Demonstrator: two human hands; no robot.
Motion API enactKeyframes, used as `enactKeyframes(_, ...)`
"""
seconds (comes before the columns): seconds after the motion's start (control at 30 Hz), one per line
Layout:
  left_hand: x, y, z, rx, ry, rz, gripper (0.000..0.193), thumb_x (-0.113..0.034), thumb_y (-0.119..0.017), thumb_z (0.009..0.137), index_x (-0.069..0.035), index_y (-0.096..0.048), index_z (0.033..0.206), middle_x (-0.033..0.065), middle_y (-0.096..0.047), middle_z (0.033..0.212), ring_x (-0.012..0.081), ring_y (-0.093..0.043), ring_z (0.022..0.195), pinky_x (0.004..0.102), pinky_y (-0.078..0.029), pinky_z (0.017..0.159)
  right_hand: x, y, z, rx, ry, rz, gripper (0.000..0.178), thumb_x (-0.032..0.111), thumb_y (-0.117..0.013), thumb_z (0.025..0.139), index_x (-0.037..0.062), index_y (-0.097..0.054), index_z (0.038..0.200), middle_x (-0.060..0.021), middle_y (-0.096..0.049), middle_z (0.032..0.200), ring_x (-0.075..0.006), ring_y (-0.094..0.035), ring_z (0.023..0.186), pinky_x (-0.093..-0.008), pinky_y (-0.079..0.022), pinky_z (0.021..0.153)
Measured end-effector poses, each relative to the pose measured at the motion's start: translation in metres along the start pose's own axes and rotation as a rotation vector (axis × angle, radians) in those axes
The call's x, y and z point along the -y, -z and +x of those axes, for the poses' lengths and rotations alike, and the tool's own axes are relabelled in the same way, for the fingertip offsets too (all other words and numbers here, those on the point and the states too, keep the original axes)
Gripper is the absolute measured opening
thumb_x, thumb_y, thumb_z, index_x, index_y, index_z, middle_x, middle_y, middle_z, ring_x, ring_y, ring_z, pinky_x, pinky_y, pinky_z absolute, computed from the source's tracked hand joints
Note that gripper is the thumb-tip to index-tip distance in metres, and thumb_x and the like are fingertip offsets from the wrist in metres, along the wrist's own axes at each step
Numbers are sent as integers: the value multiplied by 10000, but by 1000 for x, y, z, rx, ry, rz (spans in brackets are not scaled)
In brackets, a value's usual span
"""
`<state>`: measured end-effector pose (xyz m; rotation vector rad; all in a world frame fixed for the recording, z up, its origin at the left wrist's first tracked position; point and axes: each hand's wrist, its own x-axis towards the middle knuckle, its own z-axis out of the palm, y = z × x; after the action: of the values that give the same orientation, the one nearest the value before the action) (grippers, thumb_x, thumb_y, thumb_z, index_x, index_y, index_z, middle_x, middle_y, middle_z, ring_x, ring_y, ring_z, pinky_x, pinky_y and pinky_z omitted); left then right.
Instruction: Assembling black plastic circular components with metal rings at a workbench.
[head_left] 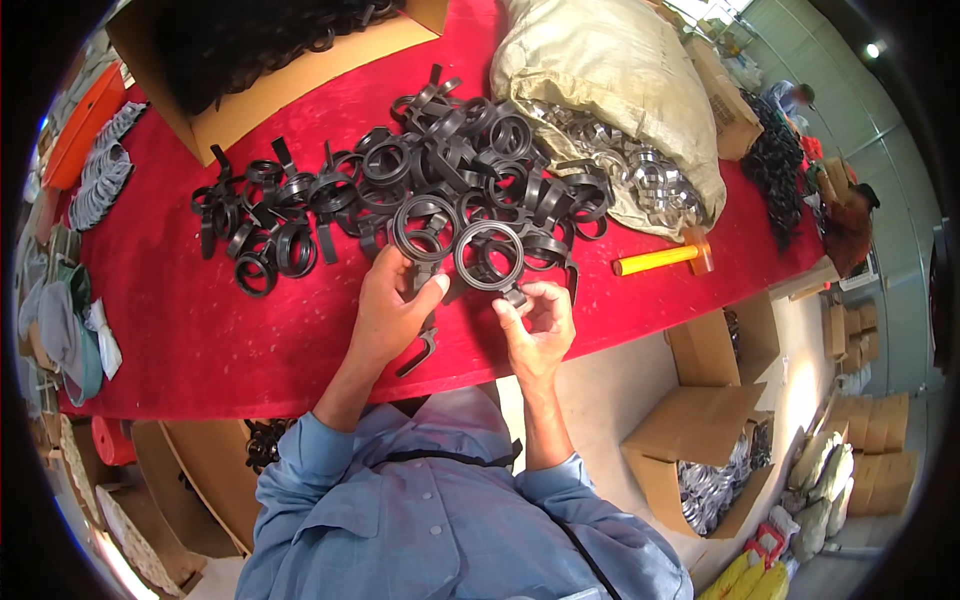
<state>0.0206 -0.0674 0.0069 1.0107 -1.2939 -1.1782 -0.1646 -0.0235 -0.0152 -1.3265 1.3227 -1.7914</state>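
My left hand (pixel 388 310) is closed around the stem of a black plastic ring bracket (pixel 398 232), thumb in front, the ring standing up above the fingers. Between the thumb and fingers of my right hand (pixel 540 325) is the short tab of a second black ring bracket (pixel 489 287). The two rings are side by side, close together, in front of the pile. Below my left hand a hooked black strip (pixel 423 352) sticks out; whether it belongs to the held bracket I cannot tell. A heap of similar black ring brackets (pixel 385 165) lies just beyond both hands.
A red-covered table (pixel 200 340) spreads under everything. A sack (pixel 610 70) spills shiny metal bands (pixel 660 185) at the far right, near a yellow-handled hammer (pixel 655 260). A cardboard box (pixel 310 75) of black parts stands far left. Open cartons (pixel 690 420) are on the floor at right.
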Motion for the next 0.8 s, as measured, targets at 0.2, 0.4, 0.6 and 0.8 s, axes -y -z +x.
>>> enactKeyframes(0.2,22,-8,1,3,-26,15,162,-36,-717,855,-38,-568,919,-44,-494,825,26,-435,684,224,-361,583,-3,2,-1,4,-15,-4,382,-27,-832,764,16,-574,1042,-12,-583,887,-54,-531,679,-203,-463,631)
enactKeyframes(0.4,27,-13,2,-7,-10,-65,139,-24,-707,868,-44,-575,908,-68,-472,756,8,-380,621,217,-302,525,-4,4,-1,-8,-27,4,382,-24,-831,767,17,-575,1048,-9,-579,888,-54,-529,687,-203,-463,634)
enactKeyframes(0.6,11,-15,-2,-18,20,-114,119,1,-680,880,-42,-578,926,-78,-461,695,5,-366,572,209,-280,498,-3,7,3,-76,-44,18,363,-3,-819,796,22,-574,1063,-4,-597,881,-51,-530,703,-197,-455,640)
enactKeyframes(0.8,11,-6,-5,8,-19,31,150,-9,-693,865,-40,-585,964,-64,-489,713,19,-413,612,218,-333,545,-4,11,7,-129,-82,99,352,-14,-798,817,36,-557,1068,4,-612,864,-41,-536,697,-189,-447,636)
